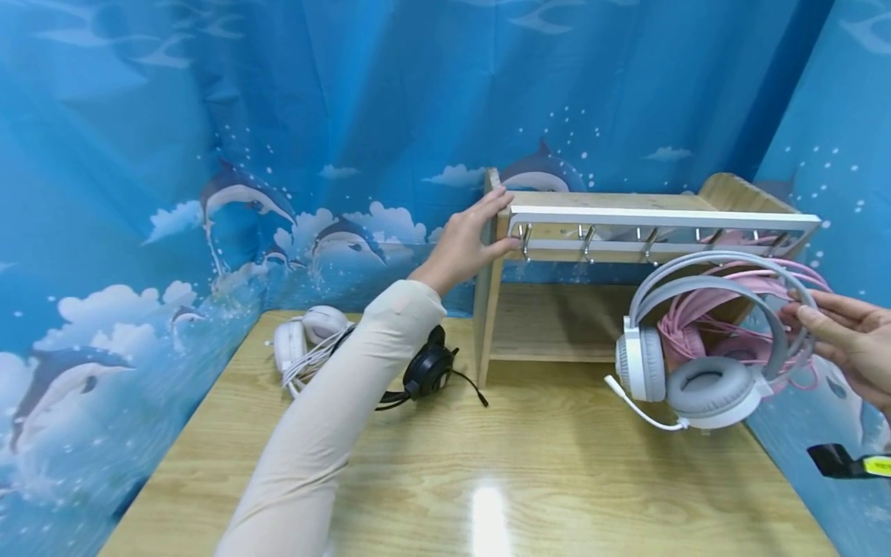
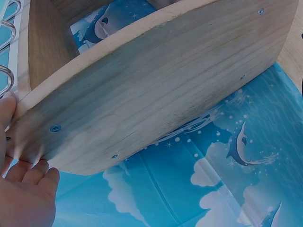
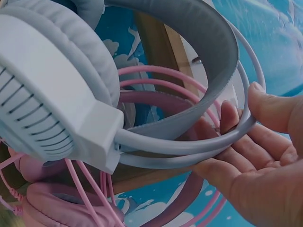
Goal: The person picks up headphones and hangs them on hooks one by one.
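My right hand (image 1: 852, 336) pinches the headband of a white headset with grey ear pads (image 1: 710, 387), thumb on one side and fingers on the other. The headset is held off the table, its white microphone boom (image 1: 643, 408) pointing left. Close behind it is a pink headset (image 3: 71, 208), partly covered; what bears it is hidden. My left hand (image 1: 469, 240) grips the upper front corner of a wooden shelf's side panel (image 2: 142, 99), the thumb by the front edge and the other fingers against the outer face.
A white rail with several metal hooks (image 1: 588, 240) runs along the shelf's front. Left of the shelf, a white headset (image 1: 323, 323) with bundled cable and a black headset (image 1: 429, 371) lie on the wooden table (image 1: 557, 480). Blue dolphin-print curtains (image 1: 390, 116) surround the table.
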Demonstrator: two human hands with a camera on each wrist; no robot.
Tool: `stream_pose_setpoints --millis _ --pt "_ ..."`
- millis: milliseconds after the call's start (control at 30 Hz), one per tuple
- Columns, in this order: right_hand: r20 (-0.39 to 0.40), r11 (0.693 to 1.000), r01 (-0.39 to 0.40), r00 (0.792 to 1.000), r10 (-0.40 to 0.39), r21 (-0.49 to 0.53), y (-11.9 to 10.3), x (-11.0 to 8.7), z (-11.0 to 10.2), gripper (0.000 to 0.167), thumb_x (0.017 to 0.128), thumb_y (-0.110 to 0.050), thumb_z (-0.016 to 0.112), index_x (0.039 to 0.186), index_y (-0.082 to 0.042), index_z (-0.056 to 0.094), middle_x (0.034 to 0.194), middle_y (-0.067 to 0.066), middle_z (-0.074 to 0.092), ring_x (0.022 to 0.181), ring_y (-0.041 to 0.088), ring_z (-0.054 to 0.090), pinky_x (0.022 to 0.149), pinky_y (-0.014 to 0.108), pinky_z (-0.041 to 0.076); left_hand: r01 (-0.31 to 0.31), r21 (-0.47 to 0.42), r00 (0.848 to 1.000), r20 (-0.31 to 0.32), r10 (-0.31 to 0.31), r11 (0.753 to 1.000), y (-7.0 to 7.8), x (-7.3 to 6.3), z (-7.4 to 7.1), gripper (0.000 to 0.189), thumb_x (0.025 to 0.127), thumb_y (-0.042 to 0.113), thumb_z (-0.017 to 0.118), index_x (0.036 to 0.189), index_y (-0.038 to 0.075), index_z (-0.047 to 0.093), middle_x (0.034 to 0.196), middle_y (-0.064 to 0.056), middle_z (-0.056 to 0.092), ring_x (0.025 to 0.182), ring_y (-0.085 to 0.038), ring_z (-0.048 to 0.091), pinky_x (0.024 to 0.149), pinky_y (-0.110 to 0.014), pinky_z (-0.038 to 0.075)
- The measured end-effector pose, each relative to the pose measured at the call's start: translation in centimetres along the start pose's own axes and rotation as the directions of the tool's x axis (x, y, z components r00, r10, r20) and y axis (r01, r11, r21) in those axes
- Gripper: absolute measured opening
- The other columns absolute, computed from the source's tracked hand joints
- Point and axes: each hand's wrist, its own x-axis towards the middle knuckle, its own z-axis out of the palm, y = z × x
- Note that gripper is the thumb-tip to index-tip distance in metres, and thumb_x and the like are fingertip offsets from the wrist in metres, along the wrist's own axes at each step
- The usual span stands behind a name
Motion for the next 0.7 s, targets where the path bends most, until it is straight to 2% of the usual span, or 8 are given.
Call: stream_pose_setpoints --millis 67,233,300,367,400,533,600,700 --pt "0.002 1.0 -0.006 1.0 0.006 0.004 1.2 0.7 -1.7 0.032 0.097 0.004 0.05 0.106 -0.018 0.071 0.091 -0.007 0.074 0.079 0.002 0.07 0.057 0.017 0.055 0.003 -0.001 1.0 0.004 -0.003 1.0 0.0 0.0 0.0 0.073 0.088 0.038 0.068 0.15 0.022 0.034 0.158 0.01 0.021 0.143 -0.015 0.027 0.116 -0.036 0.026" --pt "-0.016 0.998 -0.041 0.999 0.04 -0.047 6.1 3.4 -8.4 0.03 0.096 0.001 0.052 0.116 -0.014 0.069 0.098 -0.008 0.073 0.083 0.005 0.07 0.058 0.02 0.056 0.009 -0.005 1.0 0.005 -0.009 1.0 0.1 0.1 0.0 0.073 0.088 0.037 0.068 0.15 0.021 0.034 0.158 0.009 0.021 0.143 -0.016 0.026 0.116 -0.038 0.025" --pt "-0.022 0.997 -0.054 0.998 0.053 -0.057 7.2 4.0 -10.0 0.028 0.095 -0.003 0.056 0.118 -0.014 0.068 0.1 -0.009 0.073 0.084 0.004 0.07 0.059 0.02 0.056 0.012 -0.005 1.0 0.006 -0.012 1.0 0.2 0.1 0.0 0.073 0.088 0.037 0.068 0.15 0.022 0.033 0.158 0.01 0.021 0.143 -0.015 0.026 0.116 -0.038 0.026" --pt "-0.037 0.994 -0.087 0.996 0.085 -0.068 5.8 3.2 -7.9 0.025 0.095 -0.005 0.057 0.114 -0.016 0.069 0.096 -0.01 0.073 0.082 0.002 0.069 0.059 0.017 0.055 0.014 -0.002 1.0 0.008 -0.014 1.0 0.2 0.1 0.0 0.073 0.088 0.037 0.068 0.151 0.024 0.033 0.158 0.01 0.021 0.143 -0.015 0.025 0.115 -0.037 0.026" --pt "-0.04 0.992 -0.088 0.996 0.084 -0.088 6.0 3.2 -7.9 0.023 0.095 -0.007 0.058 0.113 -0.017 0.07 0.096 -0.01 0.073 0.082 0.001 0.069 0.06 0.017 0.055 0.014 -0.002 1.0 0.007 -0.014 1.0 0.2 0.1 0.0 0.073 0.088 0.037 0.068 0.15 0.024 0.033 0.158 0.009 0.021 0.143 -0.015 0.026 0.115 -0.037 0.027" --pt "-0.038 0.983 -0.153 0.988 0.15 -0.104 2.5 1.1 -2.7 0.022 0.096 -0.008 0.057 0.104 -0.025 0.07 0.09 -0.014 0.072 0.079 -0.003 0.066 0.06 0.013 0.052 0.013 -0.004 1.0 0.009 -0.013 1.0 0.3 0.0 0.1 0.073 0.088 0.037 0.068 0.151 0.025 0.033 0.158 0.009 0.021 0.143 -0.015 0.025 0.115 -0.037 0.027" --pt "-0.035 0.982 -0.162 0.987 0.16 -0.1 2.4 0.9 -2.4 0.021 0.095 -0.011 0.059 0.104 -0.026 0.07 0.091 -0.015 0.072 0.079 -0.003 0.066 0.06 0.014 0.052 0.012 -0.007 1.0 0.01 -0.012 1.0 0.2 0.0 0.1 0.073 0.088 0.038 0.068 0.151 0.025 0.032 0.158 0.009 0.021 0.143 -0.015 0.025 0.116 -0.038 0.026" --pt "-0.049 0.979 -0.185 0.982 0.181 -0.09 1.2 0.3 -0.5 0.02 0.095 -0.012 0.059 0.101 -0.028 0.069 0.089 -0.017 0.071 0.078 -0.004 0.066 0.059 0.014 0.053 0.012 -0.011 1.0 0.007 -0.012 1.0 0.3 -0.1 0.0 0.073 0.088 0.037 0.068 0.151 0.025 0.033 0.158 0.011 0.02 0.143 -0.015 0.025 0.116 -0.037 0.025"
